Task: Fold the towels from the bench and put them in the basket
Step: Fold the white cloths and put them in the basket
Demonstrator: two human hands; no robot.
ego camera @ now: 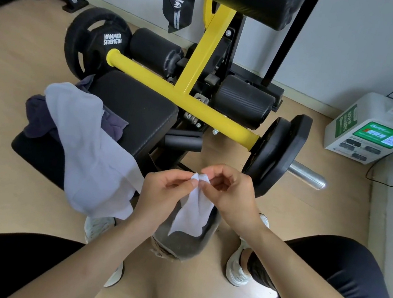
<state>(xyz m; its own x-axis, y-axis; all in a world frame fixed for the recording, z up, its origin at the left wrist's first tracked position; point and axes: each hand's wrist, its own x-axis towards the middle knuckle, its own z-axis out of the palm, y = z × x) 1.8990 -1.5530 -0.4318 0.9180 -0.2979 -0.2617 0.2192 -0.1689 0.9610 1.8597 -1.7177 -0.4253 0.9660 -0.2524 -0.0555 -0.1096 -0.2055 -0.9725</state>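
Observation:
A pale lilac towel (87,145) drapes from the black bench seat (140,112) down towards me. One corner of it rises between my hands and a flap hangs below them. My left hand (160,194) pinches that corner with thumb and forefinger. My right hand (232,193) pinches the same corner right beside it, the fingertips of both hands nearly touching. A dark purple towel (43,117) lies crumpled on the bench under the lilac one. A grey basket (186,244) sits on the floor between my feet, under the hanging flap.
The bench belongs to a yellow-framed weight machine (201,58) with black weight plates (277,149) and roller pads. A white charging box (373,128) with a cable stands by the wall at right. My knees fill the lower corners over the wood floor.

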